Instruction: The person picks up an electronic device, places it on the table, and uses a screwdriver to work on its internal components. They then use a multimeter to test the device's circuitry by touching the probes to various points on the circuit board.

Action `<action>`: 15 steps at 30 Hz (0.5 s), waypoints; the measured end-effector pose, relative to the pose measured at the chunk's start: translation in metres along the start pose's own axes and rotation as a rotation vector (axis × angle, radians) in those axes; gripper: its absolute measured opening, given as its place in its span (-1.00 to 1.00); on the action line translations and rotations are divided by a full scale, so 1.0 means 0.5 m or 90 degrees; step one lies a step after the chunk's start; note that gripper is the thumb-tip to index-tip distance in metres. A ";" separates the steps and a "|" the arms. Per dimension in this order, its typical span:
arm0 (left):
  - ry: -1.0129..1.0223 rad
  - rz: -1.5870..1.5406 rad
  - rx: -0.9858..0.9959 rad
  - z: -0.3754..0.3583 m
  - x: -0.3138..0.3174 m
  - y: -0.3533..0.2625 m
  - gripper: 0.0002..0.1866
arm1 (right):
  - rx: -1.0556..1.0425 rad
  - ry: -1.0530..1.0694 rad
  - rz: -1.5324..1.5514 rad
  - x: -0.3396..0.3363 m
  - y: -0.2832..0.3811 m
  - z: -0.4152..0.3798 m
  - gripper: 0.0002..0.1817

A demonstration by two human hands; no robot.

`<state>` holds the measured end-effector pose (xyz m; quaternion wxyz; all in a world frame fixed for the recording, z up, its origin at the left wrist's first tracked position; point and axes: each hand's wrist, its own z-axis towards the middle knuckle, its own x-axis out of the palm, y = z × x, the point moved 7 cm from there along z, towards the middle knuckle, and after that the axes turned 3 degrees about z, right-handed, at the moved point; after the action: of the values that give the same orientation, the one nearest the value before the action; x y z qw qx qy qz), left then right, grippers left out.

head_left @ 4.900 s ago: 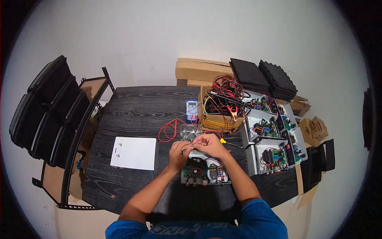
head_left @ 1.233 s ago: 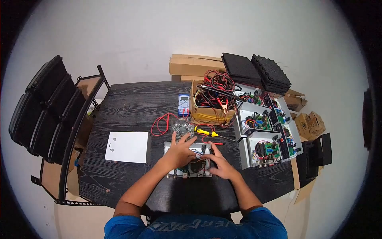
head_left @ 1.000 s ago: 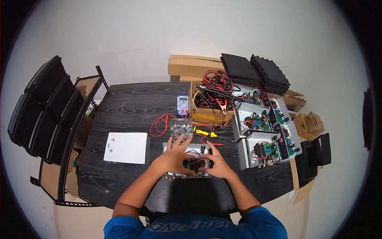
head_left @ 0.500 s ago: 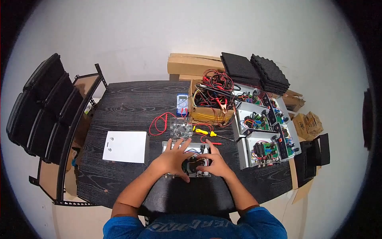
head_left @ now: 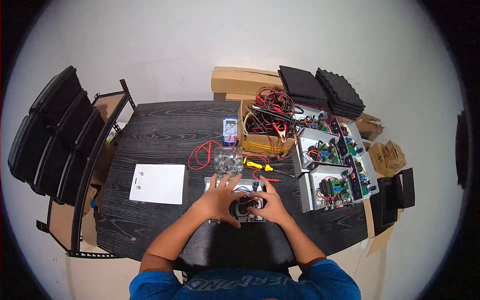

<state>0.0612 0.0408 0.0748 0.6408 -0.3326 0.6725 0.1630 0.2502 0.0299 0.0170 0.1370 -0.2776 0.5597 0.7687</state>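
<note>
Below my hands lies a white metal case (head_left: 256,218) with its top off, showing coloured wires and dark parts inside. My left hand (head_left: 220,200) rests over the left half, fingers spread towards the far edge and thumb pointing down near the front edge. My right hand (head_left: 272,206) reaches in from the right, its thumb and index finger curved around a dark round part (head_left: 243,205) among the wires. One right finger stretches towards the far right corner. The hands hide much of the inside. Just beyond the case sits a clear plastic box (head_left: 228,160).
A yellow screwdriver (head_left: 257,165), red test leads (head_left: 201,155) and a multimeter (head_left: 230,131) lie beyond. A cardboard box (head_left: 265,145) holds cables. Opened white units (head_left: 306,192) with green boards stand right; a white panel (head_left: 159,185) lies left.
Both hands stay at the case in nearly the same pose. The right thumb and index finger have shifted very slightly around the dark round part.
</note>
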 end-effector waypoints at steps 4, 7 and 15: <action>-0.010 0.005 -0.007 0.003 0.004 0.000 0.24 | -0.018 -0.024 0.007 0.000 0.001 0.000 -0.45; -0.008 0.005 -0.008 0.002 0.008 -0.001 0.25 | -0.015 -0.025 0.003 -0.001 0.005 -0.003 -0.45; -0.031 0.055 -0.011 0.000 -0.006 -0.021 0.24 | -0.026 -0.024 0.013 -0.003 0.007 0.000 -0.44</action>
<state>0.0679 0.0337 0.0796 0.6462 -0.3043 0.6694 0.2042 0.2494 0.0290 0.0207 0.1339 -0.2605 0.5438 0.7864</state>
